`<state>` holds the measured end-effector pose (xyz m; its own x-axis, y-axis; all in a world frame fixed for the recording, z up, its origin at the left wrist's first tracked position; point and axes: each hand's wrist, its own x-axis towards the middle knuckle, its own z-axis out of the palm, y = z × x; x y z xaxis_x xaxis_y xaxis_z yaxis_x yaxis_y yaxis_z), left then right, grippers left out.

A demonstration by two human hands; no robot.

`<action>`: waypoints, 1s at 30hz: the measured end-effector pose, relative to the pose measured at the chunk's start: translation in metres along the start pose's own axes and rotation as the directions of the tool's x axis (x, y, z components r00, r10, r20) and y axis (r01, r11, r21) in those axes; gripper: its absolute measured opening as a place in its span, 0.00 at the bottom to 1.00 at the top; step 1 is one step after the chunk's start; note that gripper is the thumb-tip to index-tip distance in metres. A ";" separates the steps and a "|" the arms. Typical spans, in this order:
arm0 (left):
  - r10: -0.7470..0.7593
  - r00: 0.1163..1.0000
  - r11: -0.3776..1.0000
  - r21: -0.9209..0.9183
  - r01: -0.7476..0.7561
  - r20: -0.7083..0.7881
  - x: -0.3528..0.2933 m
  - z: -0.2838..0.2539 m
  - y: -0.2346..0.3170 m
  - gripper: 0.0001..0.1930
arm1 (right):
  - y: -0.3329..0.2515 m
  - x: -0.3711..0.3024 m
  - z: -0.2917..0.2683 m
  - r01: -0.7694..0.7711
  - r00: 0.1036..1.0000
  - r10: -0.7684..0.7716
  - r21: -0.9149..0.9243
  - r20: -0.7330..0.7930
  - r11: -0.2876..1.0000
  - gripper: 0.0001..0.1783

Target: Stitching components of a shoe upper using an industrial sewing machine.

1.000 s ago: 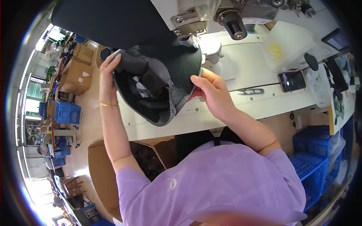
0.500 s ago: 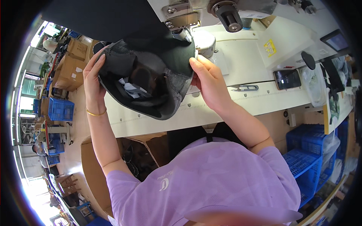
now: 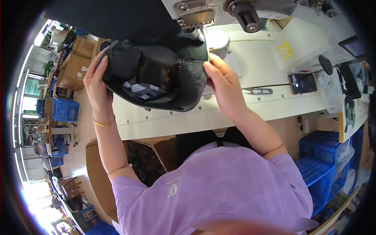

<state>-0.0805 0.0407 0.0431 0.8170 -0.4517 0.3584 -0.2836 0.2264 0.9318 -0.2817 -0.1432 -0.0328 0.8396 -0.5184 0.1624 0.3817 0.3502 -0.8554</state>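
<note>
A black cap [image 3: 182,98] is held up at the sewing machine [image 3: 196,18], its hollow inside turned toward me. White and grey labels [image 3: 145,91] show within it. My left hand [image 3: 98,84] grips its left edge, thumb on the near face and fingers partly hidden behind. At the right edge, my right hand [image 3: 225,84] pinches the cloth between thumb and fingers, close beside the machine's presser area. The far edge of the cap lies under the machine head, where the needle point is hidden.
Right of my right hand, thread snips [image 3: 257,91] and a phone [image 3: 302,84] lie on the white table [image 3: 164,121], which has a ruler strip along it. Blue crates [image 3: 317,168] stand at the lower right. Below the table's left part sits an open cardboard box [image 3: 96,172].
The cap has turned slightly, its lower rim rising and its right side swinging outward. My right hand has shifted a little right with it. The whole view has moved slightly.
</note>
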 end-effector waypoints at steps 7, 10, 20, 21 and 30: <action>0.036 0.993 0.999 -0.013 -0.038 -0.112 -0.027 0.014 0.015 0.14 | -0.007 0.007 -0.008 -0.034 0.998 0.034 0.005 -0.048 0.999 0.15; 0.059 0.986 0.998 0.014 -0.057 -0.156 -0.027 0.017 0.014 0.14 | -0.006 0.006 -0.009 0.011 0.999 -0.014 -0.070 -0.042 0.997 0.16; 0.022 0.984 0.999 -0.026 -0.027 -0.179 -0.006 0.015 0.001 0.14 | -0.005 0.008 -0.007 0.079 0.994 -0.085 -0.083 -0.068 0.993 0.16; 0.016 0.984 0.999 -0.028 -0.022 -0.175 -0.006 0.014 0.001 0.14 | -0.005 0.008 -0.007 0.087 0.995 -0.092 -0.101 -0.049 0.991 0.15; 0.056 0.988 0.998 -0.009 -0.058 -0.144 -0.004 0.011 -0.004 0.13 | -0.003 0.006 -0.006 0.101 0.991 -0.119 -0.222 -0.068 0.970 0.14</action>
<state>-0.0881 0.0318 0.0391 0.8633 -0.3096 0.3985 -0.3262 0.2600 0.9088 -0.2800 -0.1527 -0.0321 0.7600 -0.6082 0.2292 0.3692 0.1139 -0.9223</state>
